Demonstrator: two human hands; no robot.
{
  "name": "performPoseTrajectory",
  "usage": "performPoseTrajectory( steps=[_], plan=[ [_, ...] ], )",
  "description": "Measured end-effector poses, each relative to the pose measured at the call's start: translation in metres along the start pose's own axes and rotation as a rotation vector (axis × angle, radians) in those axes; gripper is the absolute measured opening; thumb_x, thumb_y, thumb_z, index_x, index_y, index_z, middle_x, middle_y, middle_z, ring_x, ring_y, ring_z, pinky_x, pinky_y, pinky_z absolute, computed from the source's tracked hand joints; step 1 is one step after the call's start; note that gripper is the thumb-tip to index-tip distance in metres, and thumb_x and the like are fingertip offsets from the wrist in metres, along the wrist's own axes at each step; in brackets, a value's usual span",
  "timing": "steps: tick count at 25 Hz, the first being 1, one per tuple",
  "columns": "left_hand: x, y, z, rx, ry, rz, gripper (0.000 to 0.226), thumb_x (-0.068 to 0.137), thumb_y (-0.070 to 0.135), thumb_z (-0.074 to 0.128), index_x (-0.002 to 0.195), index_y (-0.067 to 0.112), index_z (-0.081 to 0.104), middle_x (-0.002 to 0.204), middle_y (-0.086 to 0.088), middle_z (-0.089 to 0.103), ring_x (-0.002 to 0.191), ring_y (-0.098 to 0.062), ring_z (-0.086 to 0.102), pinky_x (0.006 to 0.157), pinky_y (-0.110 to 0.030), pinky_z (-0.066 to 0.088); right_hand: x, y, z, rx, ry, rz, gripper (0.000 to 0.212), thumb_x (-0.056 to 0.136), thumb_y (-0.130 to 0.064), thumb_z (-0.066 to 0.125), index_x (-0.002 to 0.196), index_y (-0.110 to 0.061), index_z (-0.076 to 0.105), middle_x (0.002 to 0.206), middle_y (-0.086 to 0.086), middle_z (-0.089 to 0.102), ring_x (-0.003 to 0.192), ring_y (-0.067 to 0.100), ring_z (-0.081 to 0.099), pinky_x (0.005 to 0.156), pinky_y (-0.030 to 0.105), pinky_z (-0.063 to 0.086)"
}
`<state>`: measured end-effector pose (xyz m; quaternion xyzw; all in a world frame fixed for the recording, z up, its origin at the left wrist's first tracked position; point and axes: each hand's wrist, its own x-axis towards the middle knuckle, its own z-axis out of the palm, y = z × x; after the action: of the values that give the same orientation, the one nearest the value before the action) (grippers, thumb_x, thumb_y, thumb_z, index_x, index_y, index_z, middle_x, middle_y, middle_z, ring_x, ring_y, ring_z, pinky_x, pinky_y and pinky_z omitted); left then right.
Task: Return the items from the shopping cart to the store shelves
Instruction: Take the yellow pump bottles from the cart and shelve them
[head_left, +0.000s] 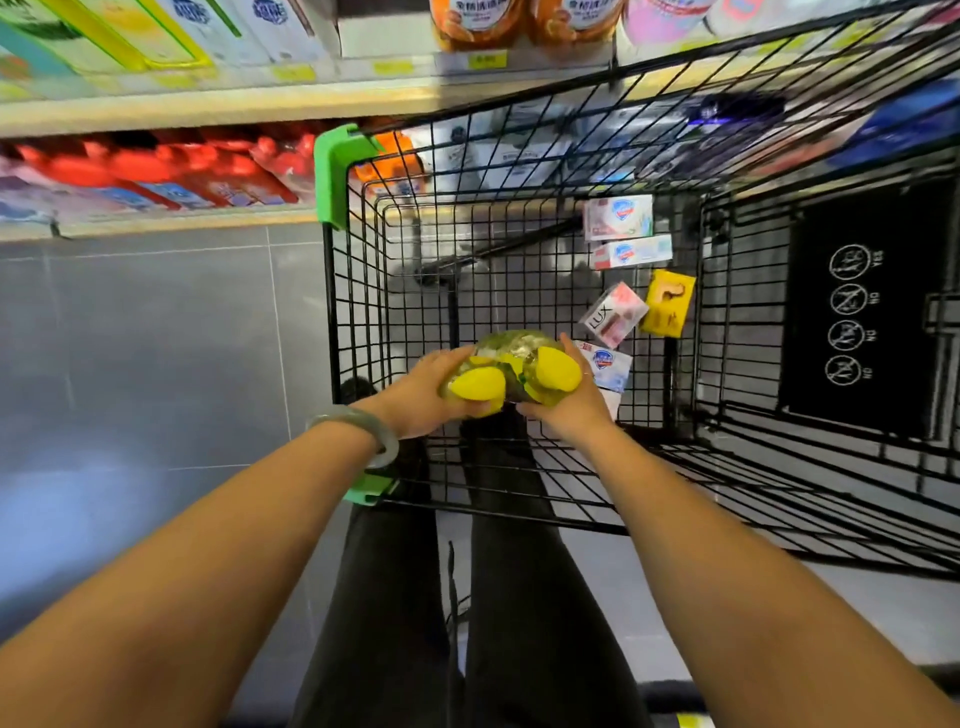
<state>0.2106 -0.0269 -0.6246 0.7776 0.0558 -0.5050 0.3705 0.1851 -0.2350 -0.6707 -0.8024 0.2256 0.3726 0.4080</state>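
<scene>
Store shelves (156, 104) run along the 9 to 12 o'clock side. Red packs (156, 171) fill the lower tier, and orange bottles (524, 21) stand on the upper one at 12 o'clock. Grey tile floor (156, 338) lies as a wide strip between the shelf base and the left wall of the shopping cart (332, 312). That wall rises to a green corner guard (337, 171) near the lower shelf edge.

The left hand (421, 400), with a pale bangle (371, 436) on its wrist, reaches over the cart's near rim. It grasps the left side of a wrapped twin pack of yellow-capped bottles (511, 364), fingers curled over the top. The pack is held inside the basket's outline, close to its near-left corner. I cannot tell whether it touches the wire bottom. At the pack's 12 o'clock, bare mesh stretches to the far wall.

The right hand (569, 410) grasps the pack's right side, fingers wrapped along the far edge. Just beside it at 2 o'clock lies a white-and-blue soap box (605, 364). Further along the basket's right side lie a LUX box (613, 314), a yellow box (669, 304) just beside it, and two white soap boxes (618, 217) near the far end. At 3 o'clock a black seat flap (857, 312) with round icons closes the cart's right side.
</scene>
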Motion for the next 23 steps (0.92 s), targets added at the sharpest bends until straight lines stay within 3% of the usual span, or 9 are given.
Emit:
performPoseTrajectory(
  steps=[3, 6, 8, 11, 15, 19, 23],
  plan=[
    [0.016, 0.001, 0.005, -0.072, 0.133, -0.007, 0.091, 0.076, 0.045, 0.072, 0.148, 0.030, 0.019, 0.149, -0.004, 0.024, 0.138, -0.022, 0.027, 0.116, -0.043, 0.026, 0.010, 0.004, 0.002, 0.076, 0.075, 0.043, 0.095, 0.059, -0.028, 0.088, 0.139, -0.017, 0.037, 0.134, -0.001, 0.051, 0.122, 0.017, 0.051, 0.104, 0.031, 0.041],
    [0.033, 0.002, 0.005, 0.138, 0.227, 0.060, 0.098, 0.065, 0.030, 0.084, 0.143, 0.027, 0.024, 0.143, -0.008, 0.032, 0.133, -0.027, 0.032, 0.112, -0.047, 0.030, 0.018, 0.006, 0.002, 0.119, 0.110, 0.109, 0.092, 0.058, -0.036, 0.087, 0.136, -0.015, 0.042, 0.133, 0.002, 0.055, 0.121, 0.020, 0.052, 0.106, 0.033, 0.041],
    [0.044, 0.008, 0.004, 0.179, 0.264, 0.091, 0.088, 0.067, 0.026, 0.082, 0.137, 0.022, 0.029, 0.135, -0.010, 0.040, 0.122, -0.028, 0.043, 0.102, -0.043, 0.041, 0.021, 0.005, -0.002, 0.120, 0.112, 0.110, 0.082, 0.063, -0.031, 0.086, 0.133, -0.014, 0.047, 0.131, 0.003, 0.056, 0.120, 0.020, 0.053, 0.104, 0.029, 0.040],
    [0.054, 0.014, 0.000, 0.186, 0.242, 0.038, 0.084, 0.068, 0.028, 0.080, 0.135, 0.021, 0.029, 0.127, -0.009, 0.051, 0.102, -0.027, 0.056, 0.081, -0.038, 0.047, 0.024, 0.001, -0.008, 0.184, 0.142, 0.115, 0.068, 0.064, -0.024, 0.086, 0.124, -0.013, 0.057, 0.122, 0.005, 0.063, 0.113, 0.023, 0.058, 0.099, 0.034, 0.047],
    [0.049, 0.010, -0.006, 0.184, 0.279, -0.065, 0.078, 0.064, 0.033, 0.084, 0.126, 0.016, 0.040, 0.122, -0.004, 0.055, 0.107, -0.026, 0.057, 0.083, -0.036, 0.047, 0.019, -0.019, -0.019, 0.166, 0.172, 0.052, 0.078, 0.055, -0.026, 0.085, 0.123, -0.018, 0.049, 0.116, 0.002, 0.062, 0.105, 0.022, 0.059, 0.092, 0.037, 0.050],
    [0.021, -0.001, -0.012, 0.056, 0.306, -0.089, 0.081, 0.056, 0.036, 0.087, 0.120, 0.018, 0.041, 0.114, -0.001, 0.058, 0.102, -0.024, 0.058, 0.087, -0.043, 0.050, -0.003, -0.041, -0.042, -0.057, 0.108, -0.014, 0.066, 0.064, -0.029, 0.082, 0.120, -0.023, 0.047, 0.103, -0.007, 0.056, 0.093, 0.017, 0.052, 0.081, 0.031, 0.045],
    [-0.015, 0.000, -0.034, -0.119, 0.347, -0.122, 0.097, 0.045, 0.041, 0.090, 0.125, 0.020, 0.039, 0.115, 0.003, 0.061, 0.107, -0.020, 0.060, 0.098, -0.041, 0.047, -0.038, -0.065, -0.061, -0.162, 0.097, -0.012, 0.071, 0.061, -0.039, 0.081, 0.120, -0.023, 0.044, 0.102, -0.004, 0.055, 0.103, 0.027, 0.057, 0.085, 0.041, 0.051]
  ],
)
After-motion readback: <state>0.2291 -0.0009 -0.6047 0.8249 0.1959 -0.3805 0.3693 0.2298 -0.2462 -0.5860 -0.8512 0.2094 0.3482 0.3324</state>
